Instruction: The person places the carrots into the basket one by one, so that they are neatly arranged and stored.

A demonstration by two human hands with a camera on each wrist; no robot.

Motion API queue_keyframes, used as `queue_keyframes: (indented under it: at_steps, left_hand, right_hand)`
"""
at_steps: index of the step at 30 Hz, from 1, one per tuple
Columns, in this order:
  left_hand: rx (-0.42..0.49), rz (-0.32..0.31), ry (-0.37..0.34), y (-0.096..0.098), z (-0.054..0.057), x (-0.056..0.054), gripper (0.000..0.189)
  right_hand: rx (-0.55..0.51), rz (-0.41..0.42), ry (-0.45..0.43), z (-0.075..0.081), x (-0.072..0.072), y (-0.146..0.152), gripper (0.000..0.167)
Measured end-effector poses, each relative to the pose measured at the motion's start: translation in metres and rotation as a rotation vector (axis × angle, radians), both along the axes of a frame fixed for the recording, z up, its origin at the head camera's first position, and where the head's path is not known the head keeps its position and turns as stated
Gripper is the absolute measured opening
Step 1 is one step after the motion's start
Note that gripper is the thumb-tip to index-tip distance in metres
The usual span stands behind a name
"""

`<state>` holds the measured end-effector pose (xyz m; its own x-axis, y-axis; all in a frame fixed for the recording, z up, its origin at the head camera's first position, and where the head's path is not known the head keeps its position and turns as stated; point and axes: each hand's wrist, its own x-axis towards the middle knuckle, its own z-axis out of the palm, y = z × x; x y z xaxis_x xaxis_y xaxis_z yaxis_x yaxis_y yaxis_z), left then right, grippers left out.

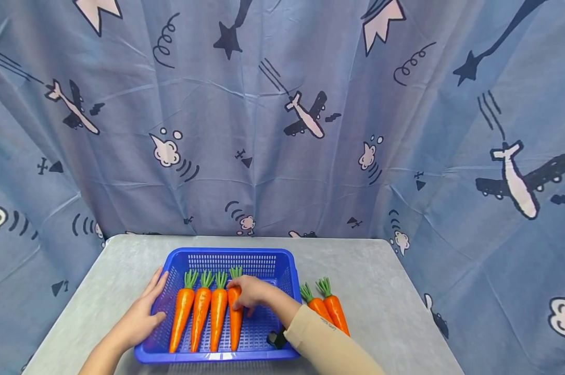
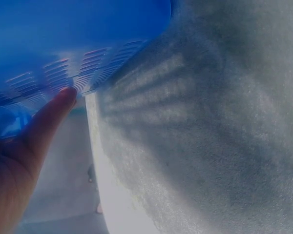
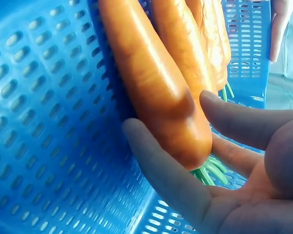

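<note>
A blue basket [image 1: 226,357] with slotted walls stands on the table, several orange carrots lying side by side in it, green tops toward the back. My right hand [image 1: 251,291] reaches in and holds the rightmost carrot [image 1: 235,325] near its green top. In the right wrist view, the thumb and fingers [image 3: 154,161] lie on opposite sides of that carrot's thick end. My left hand [image 1: 139,317] rests along the basket's left side, fingers stretched out. Its thumb [image 2: 49,114] touches the slotted wall in the left wrist view.
Two more carrots [image 1: 335,311] lie on the grey table [image 1: 380,291] right of the basket, partly behind my right sleeve [image 1: 326,338]. A small black object [image 1: 276,339] shows at the basket's front right, by the right wrist. A patterned blue curtain [image 1: 263,172] hangs behind.
</note>
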<state>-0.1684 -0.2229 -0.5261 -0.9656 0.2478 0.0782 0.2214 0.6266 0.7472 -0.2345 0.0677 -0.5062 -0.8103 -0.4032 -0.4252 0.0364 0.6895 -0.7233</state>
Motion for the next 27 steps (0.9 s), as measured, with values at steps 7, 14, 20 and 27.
queue_keyframes:
  at_steps: [7, 14, 20, 27]
  left_hand:
    - [0.002, 0.001, 0.007, 0.0, -0.001, 0.001, 0.091]
    - [-0.001, 0.001, 0.004, -0.001, 0.0, 0.002, 0.092]
    - [-0.013, 0.001, -0.038, 0.0, 0.004, 0.0, 0.092]
    - [-0.012, -0.006, -0.011, -0.001, 0.001, 0.0, 0.092]
  right_hand:
    - [-0.019, 0.003, -0.038, -0.002, -0.003, 0.001, 0.052]
    - [-0.009, 0.028, -0.08, -0.001, -0.005, 0.004, 0.045]
    - [0.017, -0.003, -0.029, 0.01, -0.007, 0.013, 0.047]
    - [-0.09, -0.063, -0.014, 0.028, -0.004, 0.025, 0.045]
